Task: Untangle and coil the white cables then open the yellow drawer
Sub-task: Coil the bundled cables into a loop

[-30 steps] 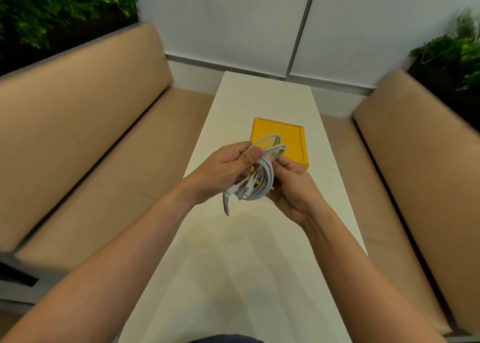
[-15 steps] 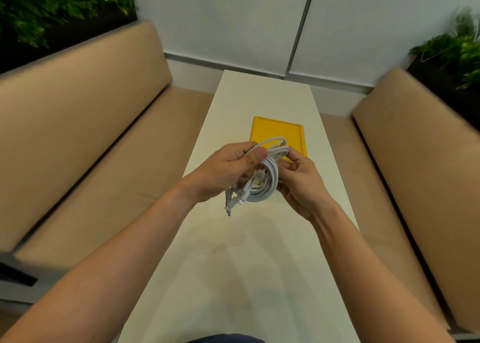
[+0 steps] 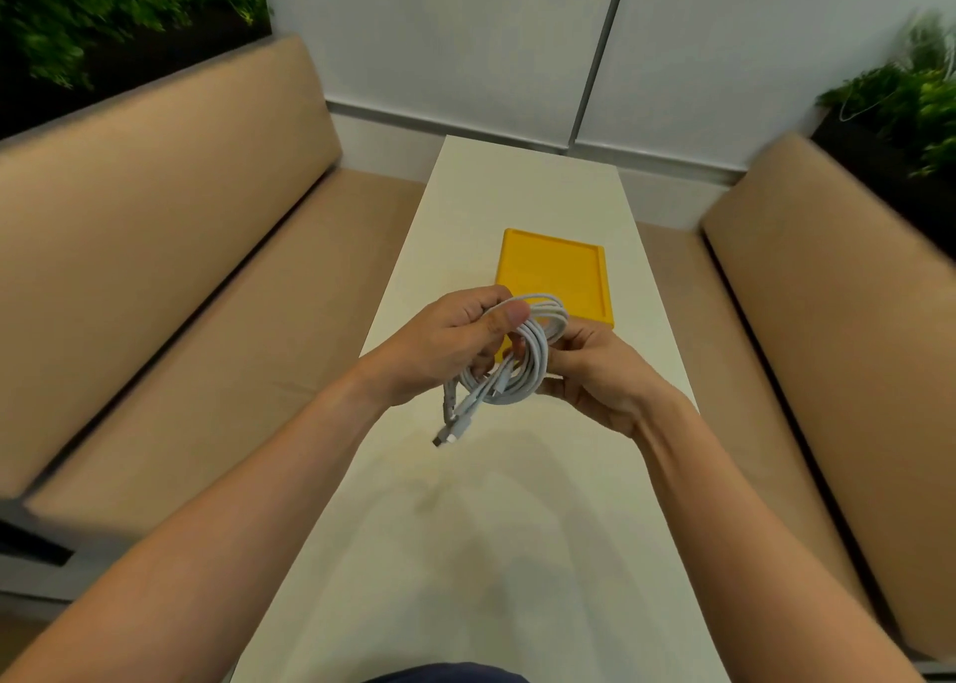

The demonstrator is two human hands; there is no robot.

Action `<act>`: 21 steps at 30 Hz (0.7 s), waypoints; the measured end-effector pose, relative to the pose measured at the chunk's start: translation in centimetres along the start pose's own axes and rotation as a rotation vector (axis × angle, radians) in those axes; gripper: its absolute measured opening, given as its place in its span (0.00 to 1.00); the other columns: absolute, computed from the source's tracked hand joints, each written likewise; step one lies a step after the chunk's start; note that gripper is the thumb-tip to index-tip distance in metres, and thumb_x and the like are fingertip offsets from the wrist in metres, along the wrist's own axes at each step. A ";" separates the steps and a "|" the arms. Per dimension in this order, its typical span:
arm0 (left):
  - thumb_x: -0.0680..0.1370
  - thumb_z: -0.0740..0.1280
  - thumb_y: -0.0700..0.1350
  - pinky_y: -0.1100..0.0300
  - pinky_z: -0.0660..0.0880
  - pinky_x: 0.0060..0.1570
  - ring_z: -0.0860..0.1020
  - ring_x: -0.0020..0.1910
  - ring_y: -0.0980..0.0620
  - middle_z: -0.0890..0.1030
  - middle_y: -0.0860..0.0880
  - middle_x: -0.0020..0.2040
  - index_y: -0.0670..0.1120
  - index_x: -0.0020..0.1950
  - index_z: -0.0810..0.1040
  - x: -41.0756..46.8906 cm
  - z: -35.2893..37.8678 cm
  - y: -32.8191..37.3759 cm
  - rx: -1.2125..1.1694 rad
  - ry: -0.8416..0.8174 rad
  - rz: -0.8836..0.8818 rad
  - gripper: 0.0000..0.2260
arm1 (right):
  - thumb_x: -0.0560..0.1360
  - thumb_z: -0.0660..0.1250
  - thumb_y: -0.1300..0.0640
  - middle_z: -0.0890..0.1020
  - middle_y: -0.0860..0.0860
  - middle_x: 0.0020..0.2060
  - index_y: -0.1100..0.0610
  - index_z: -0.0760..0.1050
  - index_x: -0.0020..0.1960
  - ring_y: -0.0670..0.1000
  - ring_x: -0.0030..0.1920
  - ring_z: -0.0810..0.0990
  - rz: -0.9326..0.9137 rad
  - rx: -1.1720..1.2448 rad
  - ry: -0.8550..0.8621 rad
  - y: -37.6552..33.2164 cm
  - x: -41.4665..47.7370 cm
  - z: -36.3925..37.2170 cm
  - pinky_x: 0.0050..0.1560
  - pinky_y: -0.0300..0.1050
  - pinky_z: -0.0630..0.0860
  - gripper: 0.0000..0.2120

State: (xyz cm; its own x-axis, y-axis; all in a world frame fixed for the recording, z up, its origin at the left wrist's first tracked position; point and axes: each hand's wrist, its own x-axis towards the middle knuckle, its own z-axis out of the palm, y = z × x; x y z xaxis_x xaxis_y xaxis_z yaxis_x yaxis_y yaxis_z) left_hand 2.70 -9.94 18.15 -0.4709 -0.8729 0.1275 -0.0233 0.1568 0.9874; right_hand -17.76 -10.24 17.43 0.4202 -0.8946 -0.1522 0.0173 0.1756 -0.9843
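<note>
Now both hands — left hand, right hand — grip white cables.

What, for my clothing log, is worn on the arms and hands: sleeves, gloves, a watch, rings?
Nothing that shows. The left arm and right arm are bare to the frame's edge, no sleeves or watch. The left hand and right hand wear no gloves; no rings in view.

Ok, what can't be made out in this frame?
Head view:
- Front of the yellow drawer: hidden behind the left hand and right hand.
- Number of cables, any tangle: loops overlap, too thin.
- Detail of the plant: blurred.
</note>
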 end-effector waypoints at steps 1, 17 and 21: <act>0.82 0.65 0.58 0.45 0.56 0.33 0.58 0.33 0.45 0.62 0.44 0.36 0.45 0.46 0.74 0.0 0.0 0.0 -0.007 -0.012 -0.003 0.17 | 0.72 0.72 0.64 0.86 0.60 0.49 0.59 0.85 0.52 0.61 0.52 0.84 -0.009 -0.026 -0.018 -0.1 0.0 -0.2 0.60 0.61 0.80 0.10; 0.83 0.63 0.56 0.62 0.64 0.30 0.62 0.29 0.54 0.64 0.53 0.32 0.38 0.52 0.74 0.8 -0.7 0.0 -0.016 0.041 0.025 0.20 | 0.80 0.64 0.57 0.85 0.57 0.52 0.59 0.80 0.61 0.55 0.51 0.84 -0.226 -0.009 0.057 -1.2 -0.1 -0.3 0.54 0.51 0.83 0.13; 0.84 0.62 0.55 0.57 0.65 0.32 0.63 0.29 0.51 0.65 0.50 0.32 0.33 0.55 0.73 1.0 -0.6 0.1 -0.013 0.052 0.036 0.22 | 0.78 0.65 0.56 0.86 0.56 0.50 0.58 0.81 0.61 0.57 0.52 0.85 -0.180 -0.081 -0.006 -0.8 -0.3 0.3 0.54 0.50 0.82 0.14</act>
State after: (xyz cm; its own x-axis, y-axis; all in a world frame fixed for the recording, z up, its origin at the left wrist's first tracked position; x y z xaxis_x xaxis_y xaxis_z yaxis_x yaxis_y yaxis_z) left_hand 2.73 -11.03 18.45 -0.4247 -0.8898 0.1669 0.0040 0.1825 0.9832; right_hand -17.62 -9.97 18.32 0.4223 -0.9061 0.0272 0.0201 -0.0206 -0.9996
